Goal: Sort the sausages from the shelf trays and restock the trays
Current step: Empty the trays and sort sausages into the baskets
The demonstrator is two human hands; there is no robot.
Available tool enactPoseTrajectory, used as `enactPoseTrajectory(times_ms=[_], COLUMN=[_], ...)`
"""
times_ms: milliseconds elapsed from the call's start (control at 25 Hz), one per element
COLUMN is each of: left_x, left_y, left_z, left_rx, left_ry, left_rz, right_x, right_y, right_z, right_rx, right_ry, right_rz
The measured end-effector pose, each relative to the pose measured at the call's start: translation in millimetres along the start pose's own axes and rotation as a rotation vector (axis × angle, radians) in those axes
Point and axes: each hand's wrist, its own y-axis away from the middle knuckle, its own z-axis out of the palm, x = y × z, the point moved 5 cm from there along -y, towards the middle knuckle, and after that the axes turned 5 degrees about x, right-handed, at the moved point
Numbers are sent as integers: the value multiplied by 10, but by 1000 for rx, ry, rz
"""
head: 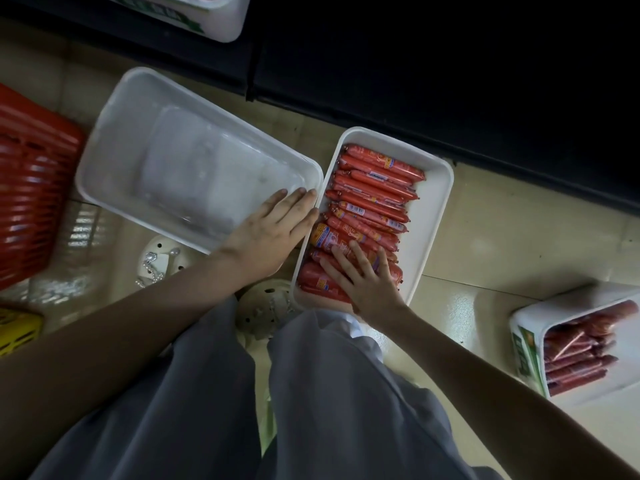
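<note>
— Where are the sausages (374, 188)?
— In the white tray (433, 216) on the floor. Both hands are flat, gripping nothing: the right hand (367, 278) on them, the left hand (273, 230) against the empty tray (138, 98).
— Handling?
— Probably slick and firm; grip mid-length.

The empty white tray (194, 157) and the sausage tray (427, 216)'s bare right strip lie open from above, and bare floor (491, 247) reaches the third tray (526, 320), while the dark shelf base (450, 98) and red basket (31, 188) block the far and left sides.
</note>
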Motion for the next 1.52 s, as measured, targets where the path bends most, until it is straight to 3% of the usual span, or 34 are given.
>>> enactPoseTrajectory(times_ms=[320, 520, 600, 680, 800, 880, 960, 1040, 1120, 1200, 1360, 1520], left_x=[-49, -58, -71, -109, -23, 41, -9, -136, -235, -256, -258, -341], left_y=[61, 9, -23, -57, -102, -146, -172, -155, -86, -1, 131, 239], left_z=[-52, -26, -51, -94, -3, 25, 7, -24, -4, 37, 96, 68], left_rx=[62, 13, -6, -22, -207, -153, -29, 70, 94, 45, -50, -60], left_ry=[36, 58, 189, 557, 1361, 1801, 2005, 2038, 2035, 2042, 1964, 1945], left_rz=[-66, -109, -214, -444, -803, -990, -1134, -1216, -1282, -1346, -1400, -1422], right_x=[219, 770, 805, 780, 641, 500, 346, 277, 359, 563, 685, 669], right_y=[-78, -329, -309, -278, -355, -475, -573, -606, -577, -496, -382, -489], right_z=[-173, -439, -506, -585, -793, -934, -1048, -1132, -1056, -800, -264, -266], right_rx=[163, 334, 383, 393, 427, 404, 354, 341, 338, 293, -35, -54], right_ry=[109, -80, -177, -290, -531, -814, -1057, -1169, -1170, -1008, -648, -555], right_rz=[129, 282, 294, 353, 483, 554, 492, 365, 376, 514, 561, 583])
